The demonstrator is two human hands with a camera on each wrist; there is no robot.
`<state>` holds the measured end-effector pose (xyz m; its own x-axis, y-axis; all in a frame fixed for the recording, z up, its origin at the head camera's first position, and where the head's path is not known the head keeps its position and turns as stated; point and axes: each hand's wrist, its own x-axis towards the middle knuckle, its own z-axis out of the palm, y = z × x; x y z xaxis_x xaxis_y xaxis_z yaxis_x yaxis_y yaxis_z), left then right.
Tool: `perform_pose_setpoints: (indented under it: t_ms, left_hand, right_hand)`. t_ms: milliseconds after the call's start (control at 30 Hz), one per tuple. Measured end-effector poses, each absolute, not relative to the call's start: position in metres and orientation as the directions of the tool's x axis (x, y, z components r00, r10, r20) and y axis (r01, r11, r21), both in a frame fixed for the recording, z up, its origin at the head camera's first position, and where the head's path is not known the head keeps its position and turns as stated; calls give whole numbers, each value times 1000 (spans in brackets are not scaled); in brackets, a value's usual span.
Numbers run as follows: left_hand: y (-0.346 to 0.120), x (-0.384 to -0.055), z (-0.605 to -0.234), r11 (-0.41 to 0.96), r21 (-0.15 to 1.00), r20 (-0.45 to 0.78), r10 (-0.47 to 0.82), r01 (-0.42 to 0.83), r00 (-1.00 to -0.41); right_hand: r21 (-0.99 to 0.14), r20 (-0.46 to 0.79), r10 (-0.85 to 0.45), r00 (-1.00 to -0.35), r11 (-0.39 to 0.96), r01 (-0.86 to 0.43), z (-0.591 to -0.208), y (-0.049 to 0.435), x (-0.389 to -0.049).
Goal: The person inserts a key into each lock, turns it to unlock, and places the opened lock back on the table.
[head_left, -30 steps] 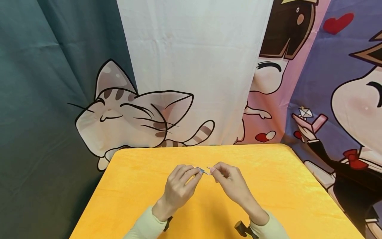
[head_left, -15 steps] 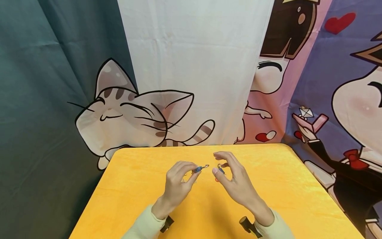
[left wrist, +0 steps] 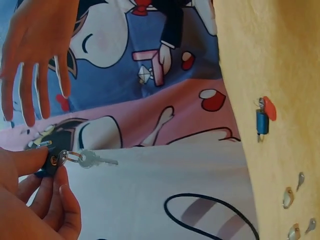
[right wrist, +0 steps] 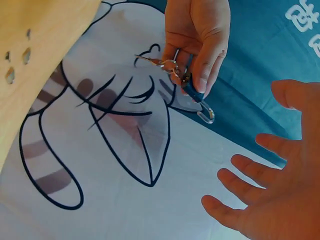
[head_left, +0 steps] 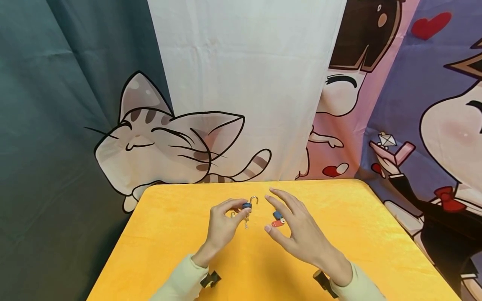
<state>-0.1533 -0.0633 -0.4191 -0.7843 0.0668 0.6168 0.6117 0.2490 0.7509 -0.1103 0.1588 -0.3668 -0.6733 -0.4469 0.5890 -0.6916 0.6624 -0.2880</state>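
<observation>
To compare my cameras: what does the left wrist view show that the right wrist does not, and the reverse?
Only left wrist: a blue padlock and a red tag. Only right wrist: teal cloth and a drawn cat's face. Both: the left hand holding another padlock with a key, the right hand with fingers spread, and small metal pieces on the table.

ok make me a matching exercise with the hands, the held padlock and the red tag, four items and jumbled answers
Column one
1. left hand
2. right hand
3. held padlock
4. red tag

Column two
A. on the table, beside another padlock
B. blue, with its shackle open
C. pinching something
D. fingers apart, holding nothing

Right pairs: 1-C, 2-D, 3-B, 4-A
</observation>
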Motion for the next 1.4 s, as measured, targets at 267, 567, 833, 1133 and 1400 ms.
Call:
perform_pose_setpoints:
  t_ms: [267,567,833,1133,1400]
  left_hand:
    - [-61,-168,-428,259,882,384,94,395,-919]
    - [-53,-186,-448,256,916,281,144,310,-949]
    - [-43,-199,-466,250,932,232,149,263,-961]
    - [-28,-212,-479,307,925,189,140,224,-972]
    - [-16,-230,-493,432,883,123,166,184,-978]
  right_hand:
    - [-250,565,-458,-686,698,-671,-373,165,-107]
    - [-242,538,-475,-696,704,-668,-378,169,-104]
    - [-236,533,-478,-698,708,-665,-384,173,-103]
    - [-231,526,-478,-703,716,-659,-389,178,-102]
    - [-224,519,-483,-706,720,-657,-391,180,-101]
